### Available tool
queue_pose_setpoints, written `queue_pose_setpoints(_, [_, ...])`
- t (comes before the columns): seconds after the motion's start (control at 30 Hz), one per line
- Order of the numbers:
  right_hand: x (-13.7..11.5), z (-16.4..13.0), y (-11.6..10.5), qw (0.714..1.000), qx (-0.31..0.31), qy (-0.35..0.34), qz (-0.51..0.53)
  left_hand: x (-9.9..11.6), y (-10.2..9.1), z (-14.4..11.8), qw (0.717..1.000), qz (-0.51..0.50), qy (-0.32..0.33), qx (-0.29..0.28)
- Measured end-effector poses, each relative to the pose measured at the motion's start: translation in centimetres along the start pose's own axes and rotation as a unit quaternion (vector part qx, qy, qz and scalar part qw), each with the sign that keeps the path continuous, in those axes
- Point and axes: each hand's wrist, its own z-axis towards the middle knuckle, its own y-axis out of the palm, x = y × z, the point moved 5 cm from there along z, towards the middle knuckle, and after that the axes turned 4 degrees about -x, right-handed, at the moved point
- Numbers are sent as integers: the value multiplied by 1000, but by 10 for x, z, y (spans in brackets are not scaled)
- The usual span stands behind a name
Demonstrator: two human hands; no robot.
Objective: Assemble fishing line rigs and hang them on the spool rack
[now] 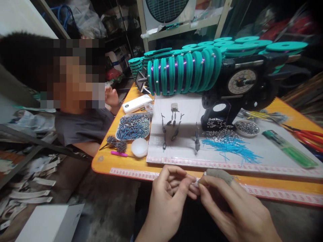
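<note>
Both hands meet fingertip to fingertip at the table's front edge. Between the finger and thumb tips of my left hand [168,198] and my right hand [228,205] is a small whitish piece [196,183], mostly covered and too small to name. A grey-green lump [219,174], perhaps cloth or putty, lies just behind my right fingers. Beyond the hands, small dark wire assemblies [197,144] rest on the grey board [174,153]. Short blue tubes [232,149] lie heaped to the right, with small metal beads [214,126] behind them.
A winding machine [242,84] with teal spools [181,72] of purple wire stands at the back. At the left are a tray of blue-grey pieces [133,127], a white bowl [139,148] and a pink-handled tool [119,154]. Red-handled pliers [306,137] lie right. Another person [80,124] sits left.
</note>
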Motion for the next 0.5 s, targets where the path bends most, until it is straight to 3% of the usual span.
queue_pose_setpoints(0.2, [7, -4, 2, 998, 28, 59, 8, 0, -9, -1, 999, 48, -11, 12])
queue_pose_setpoints(0.33, [8, -4, 0, 989, 44, 127, 62, -3, -2, 4, 995, -61, -54, -50])
queue_pose_setpoints(0.5, [-1, -4, -8, 978, 58, 157, 125, -8, 19, 10, 964, -206, -93, -139])
